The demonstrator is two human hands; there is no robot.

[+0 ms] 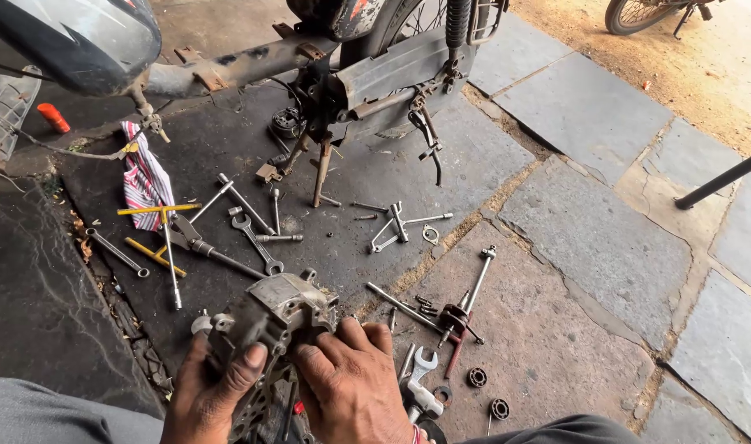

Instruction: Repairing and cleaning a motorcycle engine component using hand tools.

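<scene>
Evidently mid-strip: left hand (215, 386) and right hand (351, 386) both grip the grimy engine casing (281, 316); spanners (256, 238) lie at twelve o'clock; bearings (486, 393) already out at three o'clock.

The lower part of the grimy engine casing (278, 329) is covered by the left hand (215, 386) and right hand (351, 390), and both wrists run off the bottom edge. The stripped motorcycle frame (309, 62) is cut off at the top, its rear wheel (416, 16) only partly seen. A second motorcycle wheel (638, 12) shows only its lower rim in the upper right corner. The small bolts (425, 306) beside the long rod (404, 307) are too tiny to tell apart. What lies under the striped rag (145, 177) is hidden, perhaps more tools.
</scene>
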